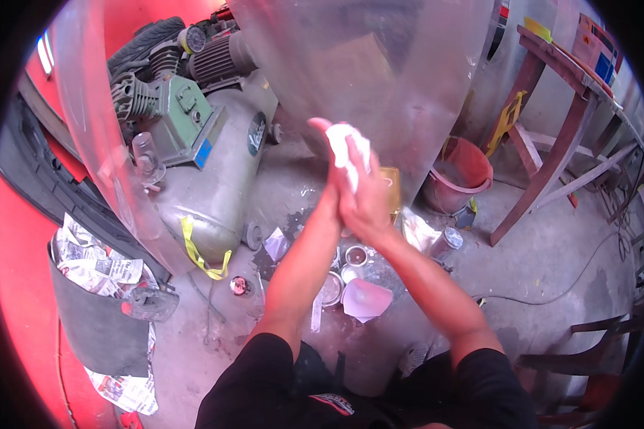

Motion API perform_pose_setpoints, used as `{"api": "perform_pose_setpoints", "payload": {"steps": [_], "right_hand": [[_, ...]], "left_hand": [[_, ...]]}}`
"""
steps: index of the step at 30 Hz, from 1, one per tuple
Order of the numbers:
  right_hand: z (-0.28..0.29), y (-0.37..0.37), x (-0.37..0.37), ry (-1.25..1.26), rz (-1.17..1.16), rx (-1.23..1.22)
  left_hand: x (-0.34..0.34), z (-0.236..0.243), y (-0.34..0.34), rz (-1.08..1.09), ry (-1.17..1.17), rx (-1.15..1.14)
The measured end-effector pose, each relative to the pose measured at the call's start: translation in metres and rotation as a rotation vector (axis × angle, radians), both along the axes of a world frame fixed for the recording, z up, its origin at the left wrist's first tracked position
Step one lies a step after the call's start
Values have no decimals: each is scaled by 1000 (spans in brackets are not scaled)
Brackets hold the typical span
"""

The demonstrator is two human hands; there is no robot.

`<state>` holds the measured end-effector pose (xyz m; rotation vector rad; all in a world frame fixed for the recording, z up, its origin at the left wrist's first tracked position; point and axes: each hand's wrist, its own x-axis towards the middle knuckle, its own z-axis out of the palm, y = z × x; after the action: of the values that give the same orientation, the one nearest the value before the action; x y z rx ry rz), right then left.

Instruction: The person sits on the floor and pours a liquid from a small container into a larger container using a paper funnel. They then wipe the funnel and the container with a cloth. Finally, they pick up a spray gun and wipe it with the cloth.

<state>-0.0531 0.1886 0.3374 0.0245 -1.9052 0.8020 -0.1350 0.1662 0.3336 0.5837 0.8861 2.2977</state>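
Both hands are raised at the centre, pressed together on a white cloth or tissue (pixel 343 143). My left hand (pixel 330 171) is behind, its fingertips partly hidden by the cloth. My right hand (pixel 363 196) lies over it, fingers wrapped on the cloth. Below them on the floor are several open cans (pixel 355 255), purple sheets (pixel 367 300), a small pink-topped container (pixel 240 285), a crumpled pale cloth (pixel 417 229) and a metal can (pixel 451 242). A yellow container (pixel 389 186) shows just behind my right hand.
A compressor (pixel 215 193) stands back left beside hanging plastic sheeting (pixel 372 57). Newspaper (pixel 100 257) and a dark panel (pixel 100 322) lie left. A pink bucket (pixel 456 182) and wooden stand (pixel 551 171) are right, with a cable (pixel 551 302) on the floor and dark legs of furniture (pixel 587 357) lower right.
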Motion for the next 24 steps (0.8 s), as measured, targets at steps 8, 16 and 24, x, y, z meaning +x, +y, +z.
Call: {"api": "perform_pose_setpoints", "payload": {"steps": [8, 16, 24], "right_hand": [[40, 92, 9, 74, 267, -656], [65, 130, 40, 264, 190, -880], [25, 44, -5, -59, 160, -158]], "left_hand": [[45, -7, 27, -405, 417, -205], [-9, 48, -13, -240, 24, 442], [24, 47, 7, 137, 488, 204]]}}
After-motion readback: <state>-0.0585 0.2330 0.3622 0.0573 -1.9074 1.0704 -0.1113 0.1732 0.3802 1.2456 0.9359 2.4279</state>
